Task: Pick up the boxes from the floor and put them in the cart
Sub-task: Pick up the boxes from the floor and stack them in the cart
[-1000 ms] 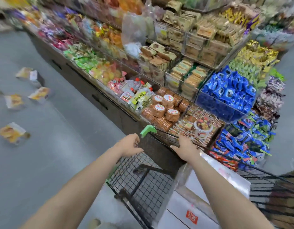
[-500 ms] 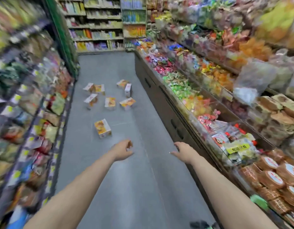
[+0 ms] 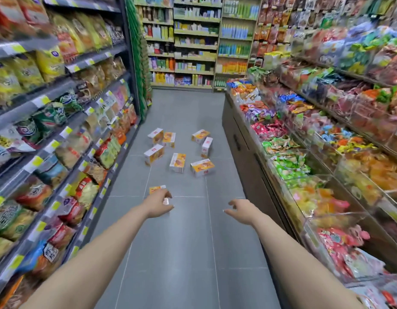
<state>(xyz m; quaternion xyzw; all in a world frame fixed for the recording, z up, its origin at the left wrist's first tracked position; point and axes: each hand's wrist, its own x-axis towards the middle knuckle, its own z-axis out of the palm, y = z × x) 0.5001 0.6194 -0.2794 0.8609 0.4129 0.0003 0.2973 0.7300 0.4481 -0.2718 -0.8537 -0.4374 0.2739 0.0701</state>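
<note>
Boxes (image 3: 177, 162) scattered on floor (image 3: 181, 253) between left shelves (image 3: 59, 121), right bins (image 3: 315, 152)

- Counted eight boxes (image 3: 177, 162) on the grey floor: seven scattered far down the aisle, one nearer, half hidden behind the left hand (image 3: 158, 204).
- Counted two hands: left, and right hand (image 3: 241, 209).

Both hands, left hand (image 3: 159, 202) and right hand (image 3: 239, 209), reach empty over grey floor (image 3: 184, 253) toward scattered boxes (image 3: 177, 162).
</note>
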